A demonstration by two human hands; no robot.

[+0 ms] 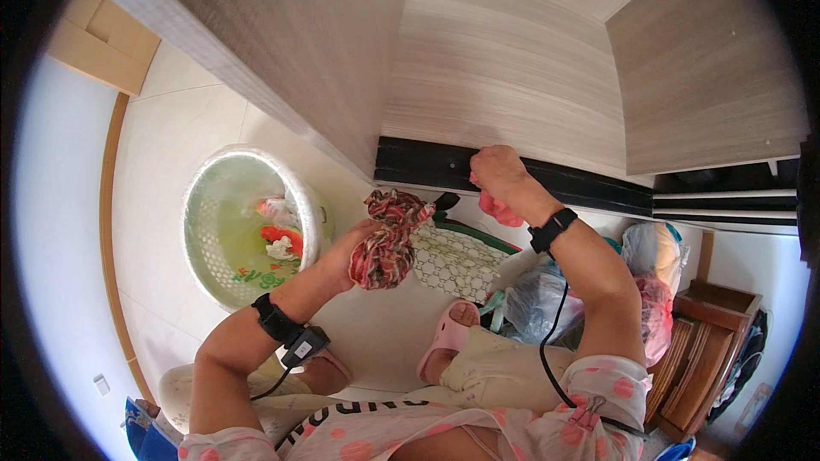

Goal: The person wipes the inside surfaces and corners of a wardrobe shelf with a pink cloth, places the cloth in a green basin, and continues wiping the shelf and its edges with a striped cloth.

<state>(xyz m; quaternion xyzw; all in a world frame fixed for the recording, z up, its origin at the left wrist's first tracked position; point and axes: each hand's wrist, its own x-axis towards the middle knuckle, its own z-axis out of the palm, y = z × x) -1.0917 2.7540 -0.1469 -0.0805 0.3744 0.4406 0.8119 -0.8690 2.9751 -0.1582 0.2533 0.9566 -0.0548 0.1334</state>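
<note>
My left hand [351, 255] holds a crumpled, striped red, brown and cream cloth [386, 255] bunched in front of the cabinet. My right hand [501, 173] is closed around a pink cloth [498, 210], part of which hangs below the fist. That fist is at the black front edge [423, 163] of a wood-grain cabinet shelf [506, 77]; whether the cloth touches the edge is hard to tell. Most of the pink cloth is hidden by my fingers and wrist.
On the left, a lined plastic wastebasket [250, 150] contains some litter. An upright wood-grain panel [288, 32] rises beside the shelf. A patterned bag [455, 262], filled plastic bags [538, 301] and a brown wooden stand [711, 333] crowd the right. A black cable [544, 349] runs along my right arm.
</note>
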